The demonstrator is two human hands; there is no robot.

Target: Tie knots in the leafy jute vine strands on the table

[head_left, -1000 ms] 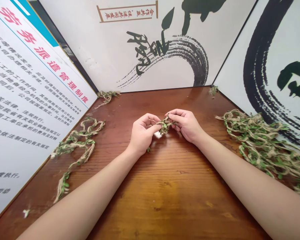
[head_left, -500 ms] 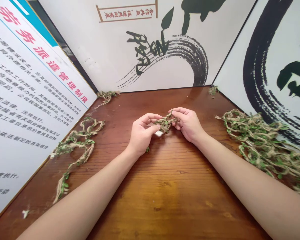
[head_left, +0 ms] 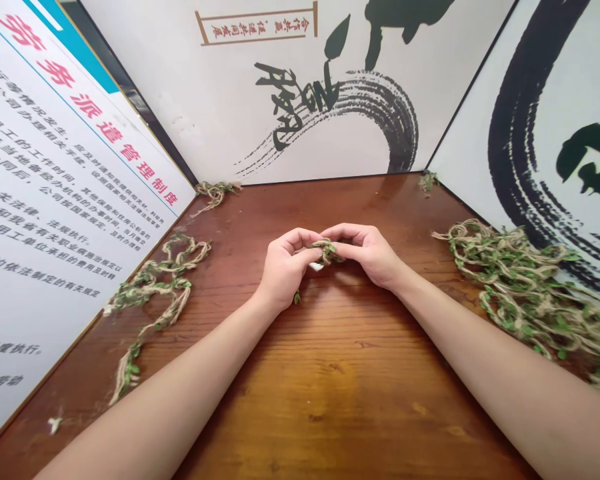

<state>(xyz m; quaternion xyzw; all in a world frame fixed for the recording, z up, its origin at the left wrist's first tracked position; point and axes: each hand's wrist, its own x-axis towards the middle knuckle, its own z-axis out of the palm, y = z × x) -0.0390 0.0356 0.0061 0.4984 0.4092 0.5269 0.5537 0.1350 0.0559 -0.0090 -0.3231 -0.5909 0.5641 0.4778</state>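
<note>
A small bunch of leafy twine (head_left: pixel 326 251), tan cord with green leaves, is pinched between my two hands above the middle of the table. My left hand (head_left: pixel 287 267) is closed on its left side, thumb in front. A green leaf end (head_left: pixel 297 297) hangs below that hand, and a bit of white (head_left: pixel 316 267) shows under the bunch. My right hand (head_left: pixel 369 253) grips the right side with thumb and fingers, its fingertips close to those of my left hand. Part of the twine is hidden behind the fingers.
On the brown wooden table (head_left: pixel 340 380), a large heap of leafy twine (head_left: pixel 520 287) lies at right and a looser length (head_left: pixel 155 287) at left. Small tufts (head_left: pixel 217 193) (head_left: pixel 429 180) sit in the back corners. White scrap (head_left: pixel 55 425) lies front left. Printed panels (head_left: pixel 180 80) enclose three sides.
My right hand has moved left and closed in on the twine, so the fingertips of both hands nearly meet. The bunch looks more compact. My left hand has barely moved.
</note>
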